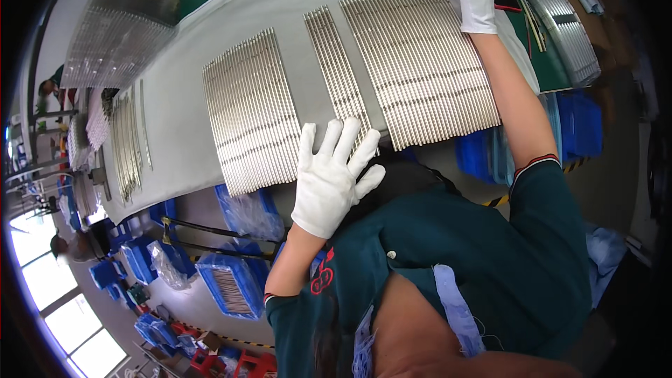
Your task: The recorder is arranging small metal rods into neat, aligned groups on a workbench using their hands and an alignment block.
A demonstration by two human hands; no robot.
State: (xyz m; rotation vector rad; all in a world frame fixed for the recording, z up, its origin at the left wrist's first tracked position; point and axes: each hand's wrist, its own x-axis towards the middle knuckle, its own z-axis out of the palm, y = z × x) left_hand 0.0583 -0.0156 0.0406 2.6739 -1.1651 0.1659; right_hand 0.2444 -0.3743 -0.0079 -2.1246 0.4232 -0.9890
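My left hand (pixel 329 178), in a white glove, is open with its fingers spread. Its fingertips lie over the near end of a narrow row of thin silvery metal rods (pixel 334 59). Left of that row is a wider block of similar rods (pixel 253 108), close beside the hand. A larger block of rods (pixel 423 63) lies to the right, with darker bands across it. My right arm reaches past this block to the far side. There my gloved right hand (pixel 476 3) is at the picture's top edge, which cuts off its fingertips, so their grip cannot be made out.
A pale cloth (pixel 178 140) covers the table under the rods. Loose thin rods (pixel 127 143) lie at the left. Clear ribbed plastic trays (pixel 115 35) are stacked at far left, with another tray (pixel 560 28) at right. Blue crates (pixel 231 283) stand on the floor.
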